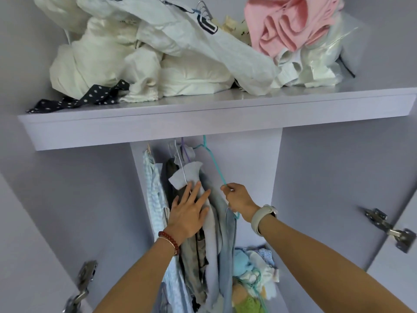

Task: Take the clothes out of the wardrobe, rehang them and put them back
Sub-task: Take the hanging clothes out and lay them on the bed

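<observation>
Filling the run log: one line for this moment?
left hand flat on hanging grey garment | right hand pinching teal hanger

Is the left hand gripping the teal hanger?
No, the left hand lies flat with straight fingers on the grey garment; the right hand pinches the teal hanger.

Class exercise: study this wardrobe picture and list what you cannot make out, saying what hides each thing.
1. Rail, head view: hidden behind the shelf; only hanger hooks show.
2. Garment on the teal hanger: its shape is lost among the bunched hanging clothes.
3. Right hand fingertips: curled round the hanger, out of sight.
4. Left hand palm: pressed flat on the clothes.
5. Wardrobe floor: cut off by the bottom edge.
</observation>
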Demonstrator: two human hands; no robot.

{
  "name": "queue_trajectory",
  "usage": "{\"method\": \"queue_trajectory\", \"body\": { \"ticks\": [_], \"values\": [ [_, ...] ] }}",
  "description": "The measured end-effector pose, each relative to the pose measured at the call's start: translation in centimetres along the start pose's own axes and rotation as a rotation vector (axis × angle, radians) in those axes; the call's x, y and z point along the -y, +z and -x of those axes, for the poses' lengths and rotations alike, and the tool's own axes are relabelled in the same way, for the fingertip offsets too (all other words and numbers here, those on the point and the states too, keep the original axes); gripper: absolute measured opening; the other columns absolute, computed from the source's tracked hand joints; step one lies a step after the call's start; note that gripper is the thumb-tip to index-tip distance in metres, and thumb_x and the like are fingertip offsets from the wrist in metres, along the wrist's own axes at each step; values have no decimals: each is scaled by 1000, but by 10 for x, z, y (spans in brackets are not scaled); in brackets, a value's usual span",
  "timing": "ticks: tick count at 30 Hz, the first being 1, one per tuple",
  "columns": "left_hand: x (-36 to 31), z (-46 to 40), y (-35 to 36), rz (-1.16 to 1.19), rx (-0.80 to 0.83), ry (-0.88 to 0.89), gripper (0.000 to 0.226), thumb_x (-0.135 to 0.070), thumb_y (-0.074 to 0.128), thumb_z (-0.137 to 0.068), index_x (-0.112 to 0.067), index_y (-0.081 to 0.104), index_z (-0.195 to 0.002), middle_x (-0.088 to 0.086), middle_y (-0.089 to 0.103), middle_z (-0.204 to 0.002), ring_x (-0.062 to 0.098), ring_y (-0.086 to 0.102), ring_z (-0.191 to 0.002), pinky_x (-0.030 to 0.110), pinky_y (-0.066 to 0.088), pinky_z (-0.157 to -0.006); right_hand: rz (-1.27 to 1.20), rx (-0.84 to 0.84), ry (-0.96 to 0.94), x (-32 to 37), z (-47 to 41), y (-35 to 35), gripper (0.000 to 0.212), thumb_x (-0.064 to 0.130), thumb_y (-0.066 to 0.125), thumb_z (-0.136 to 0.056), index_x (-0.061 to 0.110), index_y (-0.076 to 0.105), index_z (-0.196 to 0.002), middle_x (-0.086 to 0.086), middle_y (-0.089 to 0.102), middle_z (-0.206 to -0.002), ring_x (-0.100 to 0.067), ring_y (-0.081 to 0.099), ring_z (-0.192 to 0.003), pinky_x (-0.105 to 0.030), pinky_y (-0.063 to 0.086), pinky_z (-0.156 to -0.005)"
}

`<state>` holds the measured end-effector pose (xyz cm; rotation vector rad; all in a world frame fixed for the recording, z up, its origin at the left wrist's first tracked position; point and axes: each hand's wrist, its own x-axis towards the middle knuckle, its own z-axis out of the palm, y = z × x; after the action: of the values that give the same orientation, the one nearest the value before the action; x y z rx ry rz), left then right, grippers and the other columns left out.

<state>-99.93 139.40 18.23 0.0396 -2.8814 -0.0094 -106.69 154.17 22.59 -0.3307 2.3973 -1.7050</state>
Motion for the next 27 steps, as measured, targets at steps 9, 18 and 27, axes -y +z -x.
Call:
{"method": "queue_trajectory", "body": {
  "ticks": [9, 18, 27],
  "values": [
    [3, 8, 3, 111, -1, -71, 53, -48, 28, -97, -29, 20, -146, -6, -13, -156, 17, -18, -142, 46, 25, -111, 110, -288, -203, 12, 9, -8, 28, 3, 37, -91, -2, 64, -92, -15, 65, -105, -31, 56, -101, -30, 44, -84],
    [11, 6, -6, 151, 127, -130, 52, -41, 27, -99, -24, 16, -147, -7, -16, -155, 17, -18, -142, 53, 16, -113, 5, -448, -210, 1, 13, -34, 30, 7, 35, -96, -5, 63, -94, -13, 63, -101, -19, 49, -83, -19, 33, -69],
    [-14, -1, -10, 121, 32, -164, 55, -34, 35, -96, -25, 17, -146, 1, 1, -157, 22, -6, -143, 61, -4, -109, 10, -488, -210, -6, 8, -65, 29, 8, 35, -96, -1, 62, -93, -5, 56, -85, -11, 46, -60, -18, 34, -63]
  ]
}}
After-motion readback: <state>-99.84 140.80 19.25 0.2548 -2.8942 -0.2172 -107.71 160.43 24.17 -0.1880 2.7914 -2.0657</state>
